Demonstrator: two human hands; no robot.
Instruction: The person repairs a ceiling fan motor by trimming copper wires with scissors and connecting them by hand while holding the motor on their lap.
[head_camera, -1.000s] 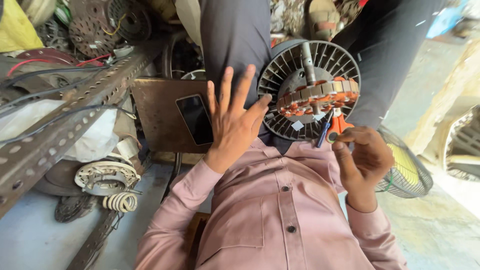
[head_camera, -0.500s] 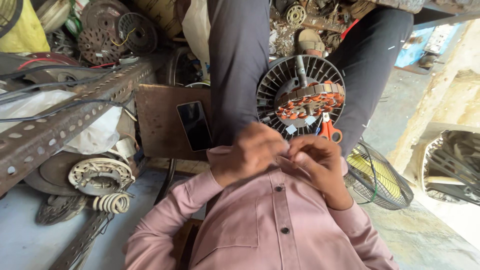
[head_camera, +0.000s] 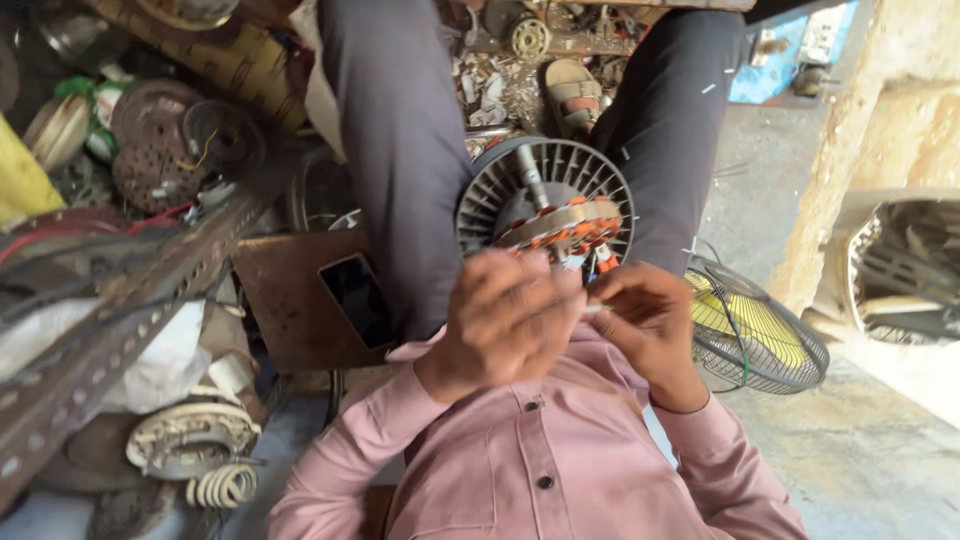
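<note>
The fan motor stator (head_camera: 560, 228), its copper windings exposed inside a finned housing, rests between the person's knees. Both hands meet just below it: the left hand (head_camera: 505, 320) curled shut, the right hand (head_camera: 650, 325) pinching a thin pale wire (head_camera: 597, 309). The motor is open, and a phone (head_camera: 357, 298) lies on a rusty plate (head_camera: 290, 310) to the left.

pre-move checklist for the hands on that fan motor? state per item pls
1. Left hand and right hand both near the work: ok, they meet just below the fan motor.
2. Thin pale piece pinched at the right fingertips: ok.
3. What the left hand grips: cannot tell, blurred.
4. Motor braced between the knees: ok.
5. Copper windings in view: ok.
6. Phone apart from the hands: ok, on the brown board.
</note>
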